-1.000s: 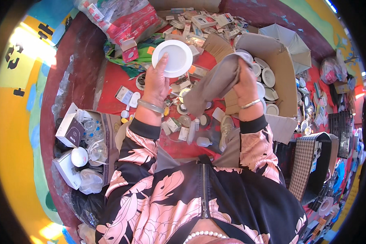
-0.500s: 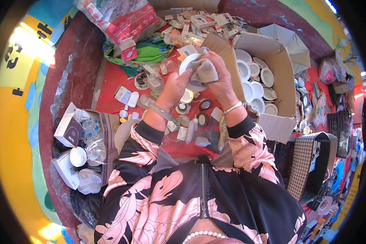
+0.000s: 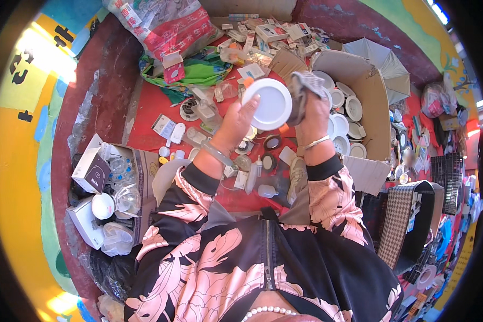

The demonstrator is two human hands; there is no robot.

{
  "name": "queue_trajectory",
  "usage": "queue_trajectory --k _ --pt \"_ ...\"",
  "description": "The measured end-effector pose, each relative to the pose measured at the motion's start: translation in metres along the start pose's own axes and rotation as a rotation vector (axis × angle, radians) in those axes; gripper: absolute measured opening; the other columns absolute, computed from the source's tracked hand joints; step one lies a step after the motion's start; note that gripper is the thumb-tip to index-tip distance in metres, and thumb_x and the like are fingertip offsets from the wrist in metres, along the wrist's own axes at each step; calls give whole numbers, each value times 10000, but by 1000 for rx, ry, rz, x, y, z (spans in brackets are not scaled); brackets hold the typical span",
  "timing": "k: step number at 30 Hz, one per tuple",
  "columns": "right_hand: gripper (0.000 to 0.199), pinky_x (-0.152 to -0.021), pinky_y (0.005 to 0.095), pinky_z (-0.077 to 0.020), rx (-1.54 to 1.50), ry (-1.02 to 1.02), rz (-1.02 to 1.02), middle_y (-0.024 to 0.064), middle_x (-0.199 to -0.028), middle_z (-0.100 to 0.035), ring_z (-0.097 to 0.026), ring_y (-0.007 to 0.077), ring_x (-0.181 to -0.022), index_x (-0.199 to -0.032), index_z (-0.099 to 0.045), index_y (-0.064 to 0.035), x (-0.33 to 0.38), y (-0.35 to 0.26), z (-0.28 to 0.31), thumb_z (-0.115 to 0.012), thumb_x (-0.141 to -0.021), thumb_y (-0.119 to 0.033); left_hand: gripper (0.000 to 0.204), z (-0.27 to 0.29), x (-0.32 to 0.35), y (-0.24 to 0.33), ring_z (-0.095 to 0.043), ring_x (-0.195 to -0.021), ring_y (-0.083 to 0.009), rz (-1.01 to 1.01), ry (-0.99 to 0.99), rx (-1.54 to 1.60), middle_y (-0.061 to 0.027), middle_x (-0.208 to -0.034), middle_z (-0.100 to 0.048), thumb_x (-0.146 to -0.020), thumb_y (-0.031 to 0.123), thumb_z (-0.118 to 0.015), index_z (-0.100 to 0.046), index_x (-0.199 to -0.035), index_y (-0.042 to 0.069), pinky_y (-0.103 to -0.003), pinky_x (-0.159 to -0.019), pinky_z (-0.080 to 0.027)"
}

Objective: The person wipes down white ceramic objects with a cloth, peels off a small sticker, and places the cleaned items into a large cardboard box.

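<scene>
My left hand [image 3: 235,122] grips a round white downlight [image 3: 270,105], thumb on its rim. The flat pale disc faces up at me, and orange spring clips stick out at its edge. My right hand [image 3: 315,117] is closed on a crumpled grey cloth [image 3: 302,94] just right of the light. Whether cloth and light touch, I cannot tell. Beyond that hand stands a cardboard box [image 3: 374,112] holding several similar white downlights [image 3: 353,106].
On the red ground sheet [image 3: 145,104] lie bulbs, black-rimmed lights and small packages. Many small boxes [image 3: 271,32] are heaped at the back, beside a printed plastic bag [image 3: 172,27]. A box of bulbs [image 3: 137,188] stands left. A folded-out umbrella [image 3: 381,67] is at the back right.
The downlight has turned to show its flat disc. My right hand has moved right and away from its face, taking the grey cloth with it.
</scene>
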State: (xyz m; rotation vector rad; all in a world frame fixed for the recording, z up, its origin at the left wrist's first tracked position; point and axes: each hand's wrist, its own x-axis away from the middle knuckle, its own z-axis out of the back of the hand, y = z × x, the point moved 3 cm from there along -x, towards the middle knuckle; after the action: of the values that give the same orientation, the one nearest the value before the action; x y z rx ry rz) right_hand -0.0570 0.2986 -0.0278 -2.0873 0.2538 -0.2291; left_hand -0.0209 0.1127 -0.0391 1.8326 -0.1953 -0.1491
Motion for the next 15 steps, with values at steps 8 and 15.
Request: queue_trajectory --k 8,15 --pt "313 -795 292 -474 107 -410 -144 45 -1043 -588 -571 137 -909 -1176 -519 -49 19 22 -14 -556 -889 -167 493 -12 1 21 -509 -1047 -141 -69 107 61 -93 -1154 -539 -945 381 -430 -445 -1244 -11 -286 -911 -403" --pt "207 -753 257 -470 109 -223 -148 23 -952 -624 -588 121 -857 -1037 -614 -36 10 19 -7 -612 -835 -83 580 -12 -4 9 -527 -1022 -150 20 -37 211 -90 -1130 -552 -898 470 -483 -443 -1243 5 -290 -911 -406"
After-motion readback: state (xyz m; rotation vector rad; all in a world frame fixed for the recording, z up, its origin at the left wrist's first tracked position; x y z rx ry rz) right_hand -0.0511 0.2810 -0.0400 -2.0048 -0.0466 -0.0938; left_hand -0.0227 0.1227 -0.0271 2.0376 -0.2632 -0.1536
